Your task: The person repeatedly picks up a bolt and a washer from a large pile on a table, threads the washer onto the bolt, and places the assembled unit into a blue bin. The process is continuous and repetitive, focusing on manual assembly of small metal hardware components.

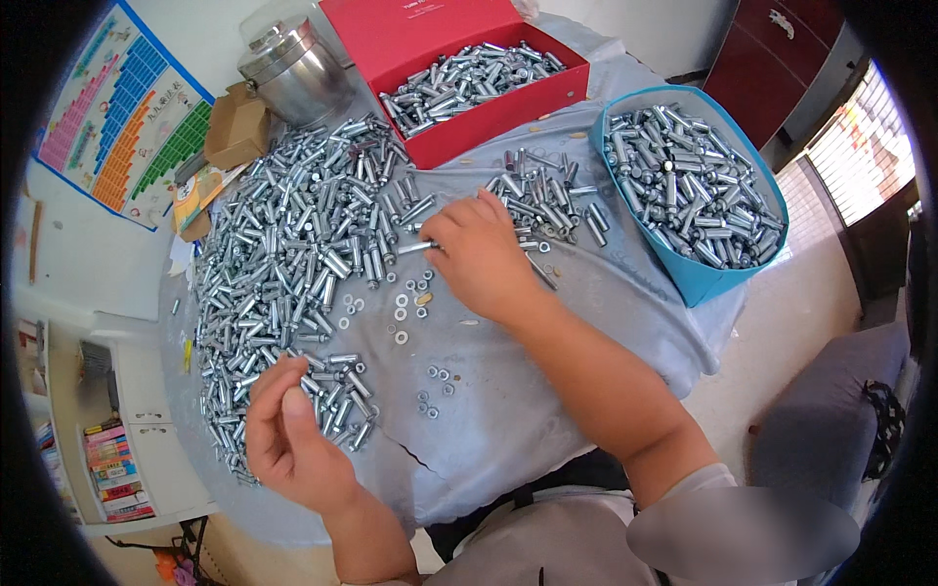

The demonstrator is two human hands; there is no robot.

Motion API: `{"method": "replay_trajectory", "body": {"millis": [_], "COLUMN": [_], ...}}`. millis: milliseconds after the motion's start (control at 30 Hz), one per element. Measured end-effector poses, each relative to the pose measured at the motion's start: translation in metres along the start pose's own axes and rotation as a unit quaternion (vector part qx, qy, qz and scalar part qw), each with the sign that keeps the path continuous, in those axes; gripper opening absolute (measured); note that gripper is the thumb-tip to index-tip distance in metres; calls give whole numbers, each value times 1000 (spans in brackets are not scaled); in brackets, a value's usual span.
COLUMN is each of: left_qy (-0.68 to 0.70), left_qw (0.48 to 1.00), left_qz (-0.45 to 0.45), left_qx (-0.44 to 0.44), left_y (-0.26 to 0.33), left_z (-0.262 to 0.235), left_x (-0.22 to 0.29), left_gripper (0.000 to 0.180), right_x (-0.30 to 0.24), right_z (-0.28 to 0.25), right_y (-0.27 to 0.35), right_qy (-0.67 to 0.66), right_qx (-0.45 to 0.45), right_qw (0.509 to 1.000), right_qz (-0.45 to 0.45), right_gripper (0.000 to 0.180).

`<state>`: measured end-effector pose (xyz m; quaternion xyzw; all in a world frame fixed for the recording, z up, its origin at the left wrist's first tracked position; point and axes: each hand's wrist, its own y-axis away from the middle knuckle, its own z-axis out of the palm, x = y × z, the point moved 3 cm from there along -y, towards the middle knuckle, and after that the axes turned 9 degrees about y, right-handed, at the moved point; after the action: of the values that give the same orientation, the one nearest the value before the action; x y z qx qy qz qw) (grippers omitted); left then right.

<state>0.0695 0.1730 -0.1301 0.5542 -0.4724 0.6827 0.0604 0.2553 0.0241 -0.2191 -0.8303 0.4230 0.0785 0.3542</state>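
My right hand is over the middle of the table, fingers bent and pinched on a silver expansion bolt that points left. Lower left, my left hand hovers at the near edge of a big heap of expansion bolts. Its fingers are curled toward the thumb; whatever they hold, if anything, is hidden. Between the hands lie several loose washers and a small group of hex nuts. A smaller cluster of bolts lies just beyond my right hand.
A red box full of bolts stands at the back, its lid raised. To its right is a light-blue fabric bin, also full. A steel canister and a cardboard box stand back left. Grey cloth covers the table.
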Motion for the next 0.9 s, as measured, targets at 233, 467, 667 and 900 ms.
{"method": "replay_trajectory", "body": {"millis": [233, 467, 667, 900], "left_qy": [-65, 115, 151, 209], "left_qw": [988, 951, 949, 925], "left_qz": [-76, -237, -251, -307], "left_qx": [-119, -164, -112, -81], "left_y": [-17, -6, 1, 3], "left_z": [10, 50, 47, 41], "left_x": [4, -78, -88, -95], "left_gripper": [31, 35, 23, 21], "right_x": [-5, -15, -20, -31], "right_z": [-10, -3, 5, 2], "right_y": [-3, 1, 7, 10], "right_qy": [-377, -366, -331, -326], "right_qx": [-95, -228, -216, -160], "right_qw": [910, 893, 910, 929], "right_qz": [143, 127, 122, 68], "right_gripper": [27, 43, 47, 30]}}
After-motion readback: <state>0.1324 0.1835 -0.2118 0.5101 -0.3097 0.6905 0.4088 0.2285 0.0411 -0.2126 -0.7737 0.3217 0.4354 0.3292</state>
